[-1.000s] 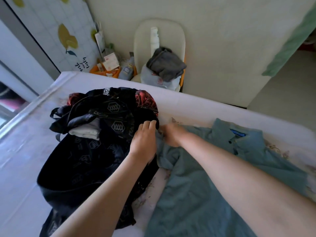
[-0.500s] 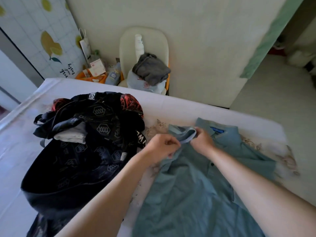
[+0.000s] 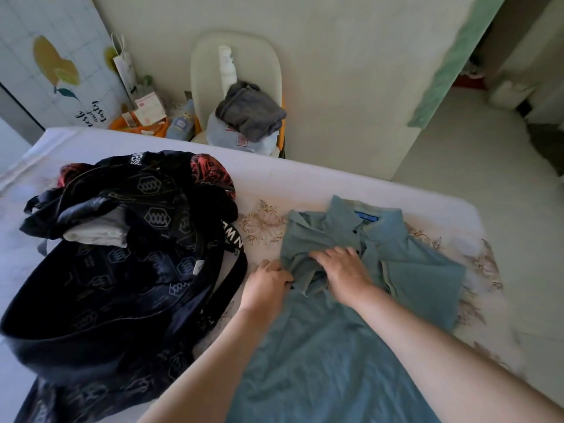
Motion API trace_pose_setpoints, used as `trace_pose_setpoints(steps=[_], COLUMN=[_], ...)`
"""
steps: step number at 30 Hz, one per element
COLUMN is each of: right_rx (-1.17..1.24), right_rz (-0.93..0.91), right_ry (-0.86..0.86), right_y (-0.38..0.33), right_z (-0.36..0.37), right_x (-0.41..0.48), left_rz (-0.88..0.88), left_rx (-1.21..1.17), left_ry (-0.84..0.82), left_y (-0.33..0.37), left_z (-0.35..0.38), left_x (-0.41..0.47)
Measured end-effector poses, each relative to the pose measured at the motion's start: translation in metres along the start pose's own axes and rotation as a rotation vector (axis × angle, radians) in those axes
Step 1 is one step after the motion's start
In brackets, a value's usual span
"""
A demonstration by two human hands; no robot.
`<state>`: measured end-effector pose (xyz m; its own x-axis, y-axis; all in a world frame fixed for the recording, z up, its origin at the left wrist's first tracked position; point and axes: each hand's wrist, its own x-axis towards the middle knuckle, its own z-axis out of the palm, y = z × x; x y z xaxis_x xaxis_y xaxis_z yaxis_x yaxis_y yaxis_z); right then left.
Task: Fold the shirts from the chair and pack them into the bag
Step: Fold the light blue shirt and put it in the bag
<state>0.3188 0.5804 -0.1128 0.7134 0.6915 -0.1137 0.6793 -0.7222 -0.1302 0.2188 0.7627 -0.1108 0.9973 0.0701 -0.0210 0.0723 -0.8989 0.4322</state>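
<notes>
A teal polo shirt (image 3: 329, 355) lies face up on the bed, collar toward the far edge. Its left sleeve is folded in over the chest. My right hand (image 3: 341, 270) presses flat on that folded sleeve. My left hand (image 3: 268, 282) grips the shirt's left edge beside it. A black patterned bag (image 3: 122, 285) lies open to the left with a folded white garment (image 3: 94, 235) in its mouth. Beyond the bed a cream chair (image 3: 235, 65) holds a dark grey shirt (image 3: 248, 109) on top of a light blue one (image 3: 225, 134).
The bed (image 3: 290, 181) has a white floral sheet. A bottle (image 3: 227, 68) leans on the chair back. An orange tray (image 3: 143, 128) with boxes and a paper bag stand left of the chair. Open floor lies at the right.
Both hands carried the left sleeve from beside the bag over onto the chest. The sleeve now lies folded in, with my right hand flat on it.
</notes>
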Motion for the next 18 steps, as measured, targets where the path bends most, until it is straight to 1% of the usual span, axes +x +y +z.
trace_pose_setpoints(steps=[2, 3, 4, 6, 7, 8, 10, 11, 12, 13, 14, 16, 18], right_rx=[0.072, 0.08, 0.065, 0.051, 0.081, 0.134, 0.212, 0.221, 0.204, 0.163, 0.087, -0.082, -0.175], right_rz=[-0.029, -0.044, -0.061, -0.063, -0.047, -0.029, 0.032, 0.069, 0.109, 0.145, 0.169, 0.168, 0.143], right_ry=[0.134, 0.143, 0.089, -0.11, -0.144, -0.088, 0.126, 0.207, 0.241, 0.22, 0.168, 0.082, 0.052], right_y=[0.004, 0.006, 0.009, 0.009, 0.007, 0.005, -0.004, -0.009, -0.014, -0.017, -0.018, -0.017, -0.013], right_z=[-0.002, -0.006, -0.01, -0.021, -0.027, -0.031, -0.035, -0.037, -0.037, -0.034, -0.031, -0.026, -0.023], right_x=[0.001, 0.002, 0.003, 0.007, 0.012, 0.021, 0.047, 0.061, 0.075, 0.087, 0.098, 0.11, 0.119], left_rz=[0.04, 0.064, 0.101, 0.18, 0.201, 0.188, 0.068, 0.001, -0.061, -0.123, -0.19, -0.309, -0.365], left_rx=[-0.135, -0.163, -0.167, -0.118, -0.095, -0.111, -0.201, -0.225, -0.227, -0.213, -0.194, -0.158, -0.129], left_ry=[0.127, 0.121, 0.068, -0.106, -0.165, -0.179, -0.102, -0.03, 0.033, 0.064, 0.053, -0.068, -0.176], left_y=[-0.007, -0.01, -0.01, -0.01, -0.011, -0.01, -0.01, -0.012, -0.015, -0.017, -0.019, -0.021, -0.024], left_z=[0.001, 0.0, -0.001, -0.003, -0.003, -0.004, -0.009, -0.01, -0.01, -0.01, -0.01, -0.008, -0.007], left_x=[-0.003, -0.006, -0.01, -0.016, -0.017, -0.016, -0.01, -0.005, 0.0, 0.003, 0.005, 0.008, 0.011])
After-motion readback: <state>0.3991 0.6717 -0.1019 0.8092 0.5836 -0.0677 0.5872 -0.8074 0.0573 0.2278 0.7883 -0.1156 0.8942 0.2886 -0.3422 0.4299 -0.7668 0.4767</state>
